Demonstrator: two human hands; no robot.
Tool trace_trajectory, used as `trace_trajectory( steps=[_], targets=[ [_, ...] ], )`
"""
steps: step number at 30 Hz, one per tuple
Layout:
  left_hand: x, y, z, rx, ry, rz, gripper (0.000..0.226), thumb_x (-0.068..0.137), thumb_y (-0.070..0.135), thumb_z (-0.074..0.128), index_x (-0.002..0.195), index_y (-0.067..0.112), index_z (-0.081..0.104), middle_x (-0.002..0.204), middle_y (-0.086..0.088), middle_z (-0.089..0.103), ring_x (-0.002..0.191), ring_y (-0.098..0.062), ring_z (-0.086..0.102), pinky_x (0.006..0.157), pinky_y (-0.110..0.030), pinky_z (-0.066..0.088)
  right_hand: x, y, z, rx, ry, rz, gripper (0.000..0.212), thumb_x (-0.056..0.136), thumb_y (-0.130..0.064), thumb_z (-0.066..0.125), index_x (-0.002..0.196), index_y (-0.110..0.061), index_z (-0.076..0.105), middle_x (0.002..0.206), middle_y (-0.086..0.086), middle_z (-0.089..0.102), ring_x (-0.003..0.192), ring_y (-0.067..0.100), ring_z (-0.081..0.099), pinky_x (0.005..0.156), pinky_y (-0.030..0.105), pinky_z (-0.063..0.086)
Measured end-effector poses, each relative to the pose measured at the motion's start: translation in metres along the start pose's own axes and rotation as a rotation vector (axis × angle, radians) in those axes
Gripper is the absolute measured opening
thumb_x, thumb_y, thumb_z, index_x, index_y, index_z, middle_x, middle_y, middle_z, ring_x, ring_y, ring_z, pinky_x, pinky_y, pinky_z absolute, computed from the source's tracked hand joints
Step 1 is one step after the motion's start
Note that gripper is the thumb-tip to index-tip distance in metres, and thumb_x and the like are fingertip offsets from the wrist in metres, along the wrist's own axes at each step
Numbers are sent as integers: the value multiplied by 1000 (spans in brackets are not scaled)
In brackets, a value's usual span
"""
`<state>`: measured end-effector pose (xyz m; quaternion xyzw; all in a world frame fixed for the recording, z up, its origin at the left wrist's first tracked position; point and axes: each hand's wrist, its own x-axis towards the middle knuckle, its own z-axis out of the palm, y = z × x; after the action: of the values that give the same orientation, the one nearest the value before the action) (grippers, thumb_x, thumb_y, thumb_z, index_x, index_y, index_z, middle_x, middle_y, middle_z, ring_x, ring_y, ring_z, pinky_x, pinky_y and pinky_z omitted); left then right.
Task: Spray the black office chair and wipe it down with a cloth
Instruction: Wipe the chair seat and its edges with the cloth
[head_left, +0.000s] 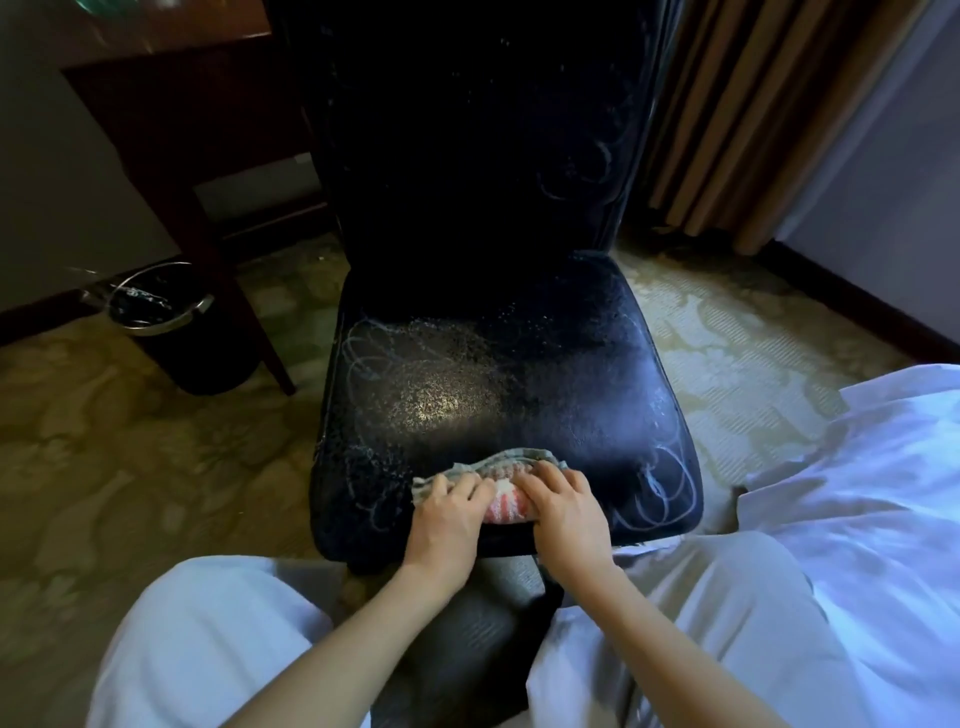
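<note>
The black office chair (498, 332) faces me, its seat speckled with spray droplets and marked with pale scribbles. A striped pink, white and grey cloth (501, 475) lies bunched on the front edge of the seat. My left hand (447, 512) presses on the cloth's left part, its fingers bent over the fabric. My right hand (566, 512) presses on the cloth's right part in the same way. Both hands sit side by side. No spray bottle is in view.
A black waste bin (171, 332) with a metal rim stands on the patterned carpet left of the chair, beside a dark wooden desk leg (228, 280). Brown curtains (753, 114) hang behind on the right. White bedding (857, 499) lies at my right.
</note>
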<state>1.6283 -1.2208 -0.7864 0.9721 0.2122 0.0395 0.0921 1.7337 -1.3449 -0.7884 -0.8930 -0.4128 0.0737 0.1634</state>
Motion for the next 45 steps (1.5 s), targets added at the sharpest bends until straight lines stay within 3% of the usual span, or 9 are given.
trace_trajectory(
  steps=[5, 9, 12, 14, 18, 24, 36, 42, 45],
  targets=[
    [-24, 29, 16, -16, -82, 16, 51, 43, 6, 90, 89, 20, 71, 87, 2, 69, 69, -24, 61, 48, -32, 54, -32, 15, 10, -46, -12, 91, 56, 55, -14, 85, 106, -30, 68, 113, -4, 64, 87, 25, 62, 67, 31, 56],
    [-25, 51, 13, 35, -114, 55, 51, 36, 16, 93, 80, 26, 69, 78, 6, 66, 67, -21, 60, 43, -29, 49, -46, 18, -6, -57, -60, 133, 42, 87, -20, 61, 128, -30, 56, 130, -3, 50, 109, 24, 52, 91, 32, 45],
    [-13, 40, -12, 9, 15, 131, 41, 52, 9, 83, 87, 25, 68, 82, 6, 66, 69, -20, 60, 48, -32, 50, -39, 11, -21, 16, 78, 112, 42, 81, -11, 62, 121, -26, 63, 118, 2, 60, 95, 27, 55, 81, 36, 48],
    [0, 19, -31, 2, 80, 117, 26, 74, 11, 59, 94, 23, 67, 91, 4, 68, 73, -24, 60, 50, -35, 52, -23, 1, -26, 47, 159, 52, 45, 74, -5, 61, 114, -24, 66, 109, 3, 64, 86, 28, 56, 73, 38, 51],
    [19, -31, -59, 41, 80, 22, 45, 85, 12, 34, 121, 20, 60, 116, -1, 62, 93, -30, 57, 68, -41, 52, 34, -38, -34, -11, 124, -100, 43, 86, -12, 55, 127, -26, 59, 120, 1, 60, 96, 27, 53, 83, 37, 48],
    [2, -62, -29, -25, 1, -172, 48, 92, 4, 45, 137, 20, 49, 139, -1, 49, 118, -28, 48, 96, -37, 43, 60, -72, 4, -90, -184, -47, 48, 91, -24, 56, 136, -33, 44, 132, 0, 46, 111, 28, 41, 88, 41, 50],
    [-29, -57, -20, 18, -61, -177, 54, 58, -2, 83, 107, 16, 70, 110, -4, 68, 91, -33, 63, 62, -41, 57, 7, -81, 18, 15, -189, 13, 55, 93, -15, 53, 143, -30, 36, 146, -1, 36, 128, 27, 33, 100, 34, 43],
    [-54, -64, -20, 40, -109, -214, 68, 38, 17, 96, 101, 19, 72, 103, -3, 71, 88, -29, 67, 63, -38, 58, -11, -101, 22, 95, -254, 47, 60, 91, -14, 57, 144, -30, 33, 149, -1, 30, 132, 26, 28, 107, 39, 40],
    [-68, -73, -19, 67, -132, -247, 65, 42, 16, 96, 103, 19, 73, 104, -4, 71, 92, -30, 68, 70, -40, 58, -22, -112, 29, 157, -300, 44, 57, 93, -16, 56, 143, -31, 35, 150, -1, 30, 134, 26, 28, 110, 40, 37]
  ],
)
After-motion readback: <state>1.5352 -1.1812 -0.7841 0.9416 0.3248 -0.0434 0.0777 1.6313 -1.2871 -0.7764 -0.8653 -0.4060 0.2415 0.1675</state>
